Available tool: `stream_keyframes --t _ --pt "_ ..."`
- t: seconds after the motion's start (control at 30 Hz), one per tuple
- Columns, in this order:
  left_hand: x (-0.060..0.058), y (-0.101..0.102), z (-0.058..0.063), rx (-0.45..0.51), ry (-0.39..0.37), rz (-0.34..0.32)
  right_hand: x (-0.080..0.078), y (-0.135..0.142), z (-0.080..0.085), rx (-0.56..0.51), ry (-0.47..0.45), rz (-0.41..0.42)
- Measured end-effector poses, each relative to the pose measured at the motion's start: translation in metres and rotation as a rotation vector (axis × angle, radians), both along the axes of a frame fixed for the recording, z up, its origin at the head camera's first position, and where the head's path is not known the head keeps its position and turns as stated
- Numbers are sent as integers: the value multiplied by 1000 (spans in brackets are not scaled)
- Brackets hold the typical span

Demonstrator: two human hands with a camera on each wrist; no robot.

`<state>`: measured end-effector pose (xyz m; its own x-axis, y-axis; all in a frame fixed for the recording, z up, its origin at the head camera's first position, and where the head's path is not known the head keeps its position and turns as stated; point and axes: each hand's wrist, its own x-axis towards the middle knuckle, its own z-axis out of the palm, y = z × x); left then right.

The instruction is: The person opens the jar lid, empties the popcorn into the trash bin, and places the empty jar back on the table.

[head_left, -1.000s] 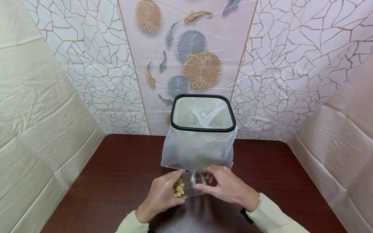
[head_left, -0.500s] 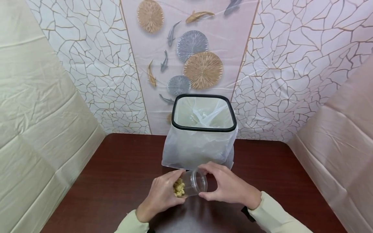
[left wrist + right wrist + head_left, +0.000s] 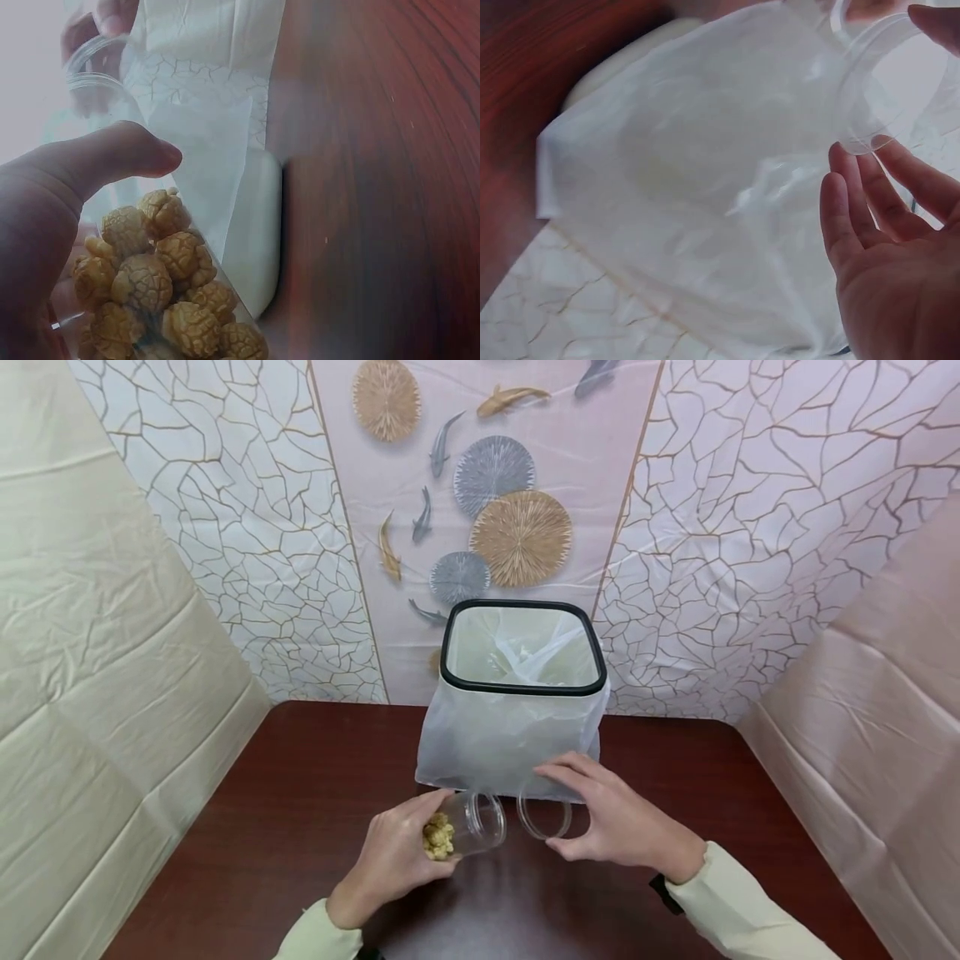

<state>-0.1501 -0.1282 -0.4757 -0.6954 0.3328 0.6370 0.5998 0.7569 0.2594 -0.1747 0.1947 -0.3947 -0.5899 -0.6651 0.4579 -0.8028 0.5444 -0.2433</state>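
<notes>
Currently I log left hand [image 3: 401, 845] curled round the jar [image 3: 467, 827], right hand [image 3: 626, 818], wide-spanned, pinching the lid [image 3: 889, 82] just beside it, both likely light, stiff, slippery: best gripped round their sides.

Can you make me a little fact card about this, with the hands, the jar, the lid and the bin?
Left hand: grips the jar
Right hand: pinches the lid by its edge
Jar: clear, sideways, mouth toward the lid
Inside jar: golden lumps like popcorn
Lid: clear, off the jar
Bin: black rim, whitish bag, on the table beyond the hands
</notes>
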Motion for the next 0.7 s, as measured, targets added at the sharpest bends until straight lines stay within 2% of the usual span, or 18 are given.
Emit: stream_keyframes --t 0.17,0.33,0.53,0.7 --pt "1 -16 -1 0 1 46 -3 22 -12 8 -19 -88" --pt "2 -30 -1 1 -2 77 -4 43 -31 33 -22 -162" --pt "3 -44 -5 11 26 112 -3 59 -58 47 -100 -190" --pt "4 -48 -8 16 21 123 1 68 -83 98 -160 -205"
